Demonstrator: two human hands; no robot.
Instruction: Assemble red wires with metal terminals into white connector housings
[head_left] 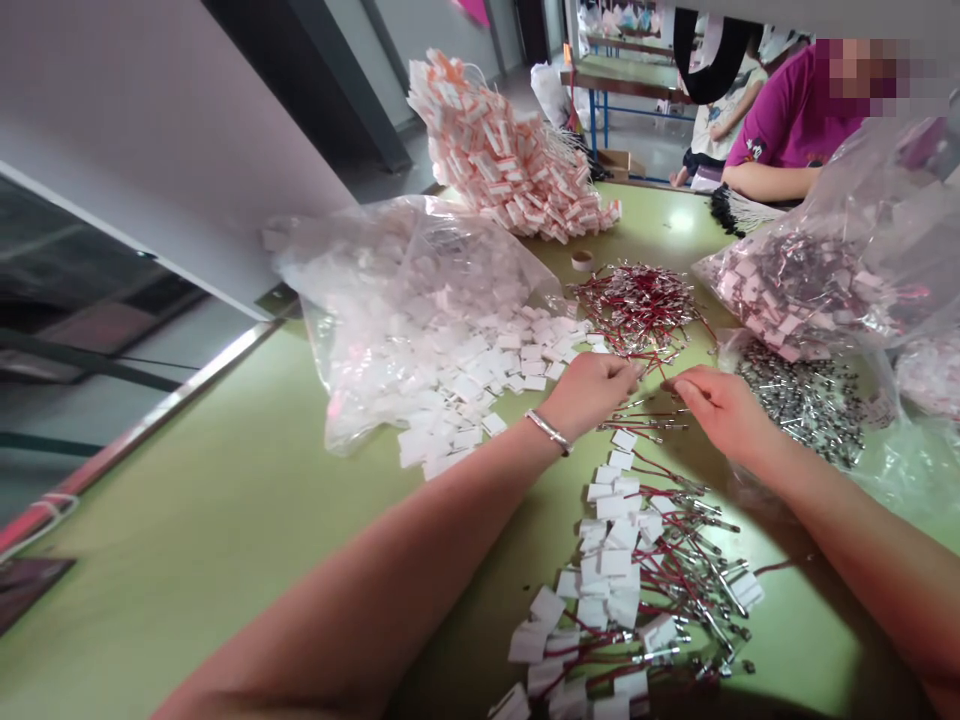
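Observation:
My left hand [589, 392], with a silver bracelet on its wrist, reaches over the green table [225, 520] with its fingers closed near the edge of a heap of loose red wires [637, 305]. My right hand [716, 405] faces it a short way off, fingers pinched together. A thin red wire seems to run between the two hands, but blur hides the grip. Below the hands lies a spread of red wires with white tags [637, 580] attached. Left of my left hand, loose white tags [487, 370] spill from a clear bag [390, 300].
A tall heap of white-and-orange tags [510, 150] stands at the back. Clear bags of tagged wires [810, 280] and small metal parts [810, 400] lie on the right. A tape roll [581, 261] sits behind the wires. A person in a purple shirt [787, 125] sits at the far right.

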